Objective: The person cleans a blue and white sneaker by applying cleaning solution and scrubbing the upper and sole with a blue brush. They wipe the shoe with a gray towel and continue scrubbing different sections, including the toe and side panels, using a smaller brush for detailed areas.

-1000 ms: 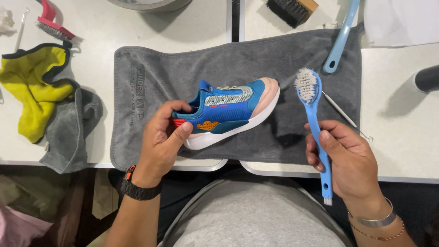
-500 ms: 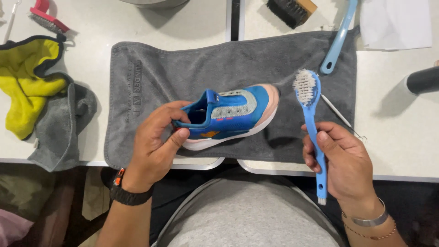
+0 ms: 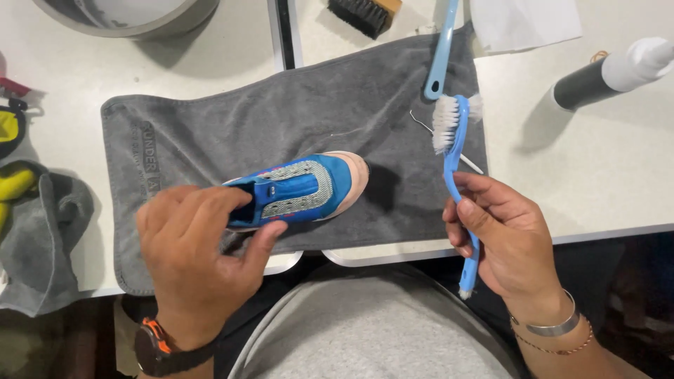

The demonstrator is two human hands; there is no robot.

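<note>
- Since the earlier frame, the shoe [image 3: 298, 191] has been turned toe-right on the towel [image 3: 295, 112].
- Its heel is gripped by the closed fingers of the left hand [image 3: 200, 260].
- The blue brush [image 3: 458, 168] is clasped by the right hand [image 3: 509, 235], bristles raised beyond the fingertips.

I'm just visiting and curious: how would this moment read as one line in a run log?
left hand: grips heel of blue shoe | right hand: holds blue brush, bristles off shoe | shoe on grey towel
</note>
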